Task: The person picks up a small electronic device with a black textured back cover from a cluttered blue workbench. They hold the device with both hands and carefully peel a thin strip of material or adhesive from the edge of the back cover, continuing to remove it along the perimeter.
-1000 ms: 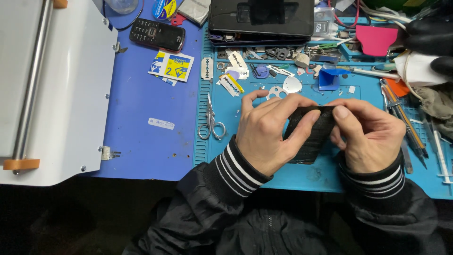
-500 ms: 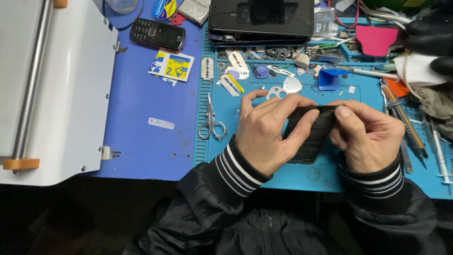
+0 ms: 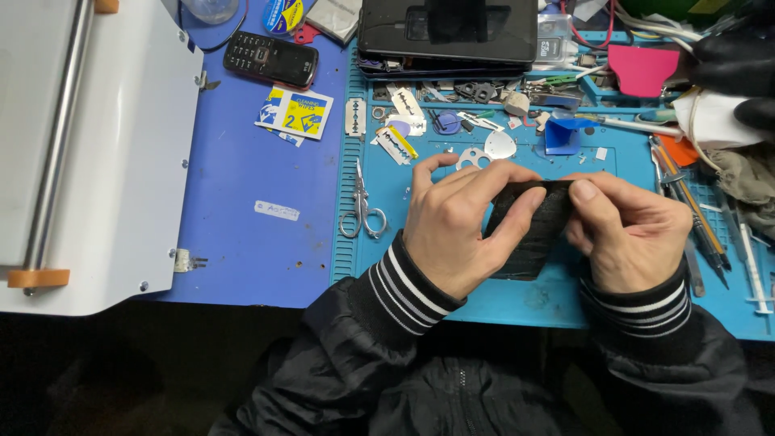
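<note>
The flat black phone [image 3: 529, 234] hangs just above the blue mat [image 3: 517, 303] on the table, long axis tilted from upper right to lower left. Both hands clasp it: left hand [image 3: 456, 222] fingers wrap its left edge, right hand [image 3: 626, 234] thumb presses the top right corner. Small scissors [image 3: 361, 206] lie left, apart.

Both hands grip a black phone [image 3: 533, 230] over the blue mat [image 3: 517, 299]: left hand [image 3: 460, 222] wraps its left edge, right hand [image 3: 626, 234] pinches the top with the thumb. Scissors [image 3: 361, 211] lie just left; razor blades [image 3: 404, 103], picks and tools are scattered beyond; a keypad phone [image 3: 270, 58] sits far left.
</note>
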